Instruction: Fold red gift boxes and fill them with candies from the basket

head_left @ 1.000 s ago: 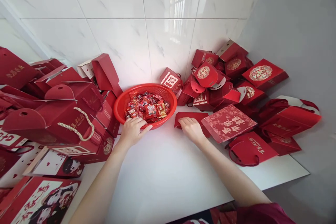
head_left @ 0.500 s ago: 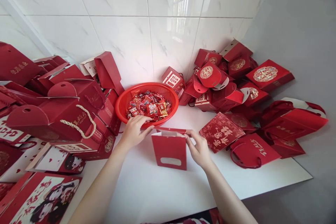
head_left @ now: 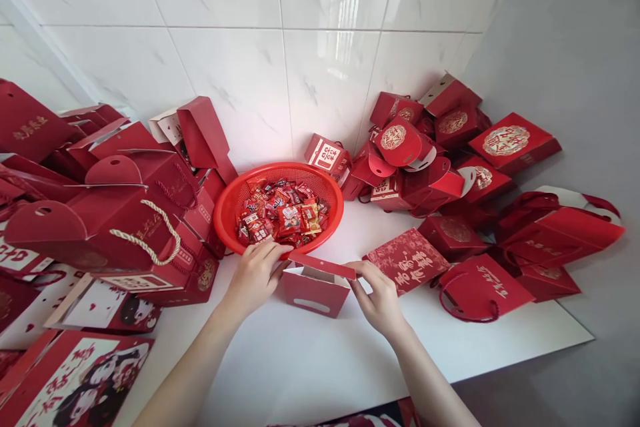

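Along the left edge of the white table (head_left: 280, 367), red gift boxes (head_left: 107, 220) stand crowded together. Near the middle of the back edge, a red basket (head_left: 226, 217) holds wrapped sweets (head_left: 290, 217). By its front rim is the left hand (head_left: 255, 280), fingers and thumb bent beside an open red box (head_left: 316, 293); whether they grip anything I cannot tell. The box stands mid-table between the hands. The right hand (head_left: 379, 293) pinches its upper right end. Beyond lies a patterned box (head_left: 407, 260); more boxes (head_left: 440, 173) pile toward the back right corner.
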Action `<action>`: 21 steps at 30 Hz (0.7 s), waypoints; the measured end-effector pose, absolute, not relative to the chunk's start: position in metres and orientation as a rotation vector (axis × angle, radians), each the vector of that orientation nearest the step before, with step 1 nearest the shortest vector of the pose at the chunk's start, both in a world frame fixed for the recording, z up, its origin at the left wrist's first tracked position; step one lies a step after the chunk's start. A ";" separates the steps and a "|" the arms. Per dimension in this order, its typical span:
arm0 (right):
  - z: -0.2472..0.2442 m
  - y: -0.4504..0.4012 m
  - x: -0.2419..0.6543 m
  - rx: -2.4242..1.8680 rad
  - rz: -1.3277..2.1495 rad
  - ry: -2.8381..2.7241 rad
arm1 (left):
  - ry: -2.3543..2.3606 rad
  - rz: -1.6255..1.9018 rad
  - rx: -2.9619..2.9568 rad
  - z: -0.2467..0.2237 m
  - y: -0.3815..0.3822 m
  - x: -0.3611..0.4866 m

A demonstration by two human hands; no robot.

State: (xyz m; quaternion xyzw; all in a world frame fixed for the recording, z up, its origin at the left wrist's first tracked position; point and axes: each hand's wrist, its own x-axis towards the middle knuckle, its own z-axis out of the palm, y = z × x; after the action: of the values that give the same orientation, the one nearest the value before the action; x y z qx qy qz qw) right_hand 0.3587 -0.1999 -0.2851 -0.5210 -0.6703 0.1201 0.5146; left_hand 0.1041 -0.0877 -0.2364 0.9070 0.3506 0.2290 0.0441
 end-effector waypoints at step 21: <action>-0.291 -0.203 0.359 -1.411 0.343 -1.376 | 0.711 1.262 2.304 -0.266 -0.148 0.108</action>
State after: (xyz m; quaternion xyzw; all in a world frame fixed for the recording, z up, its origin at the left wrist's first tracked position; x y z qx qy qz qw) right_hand 0.3586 -0.2031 -0.2913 -0.5938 -0.5787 0.1442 0.5401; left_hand 0.1078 -0.1479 -0.2660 0.8280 0.2555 0.4536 0.2083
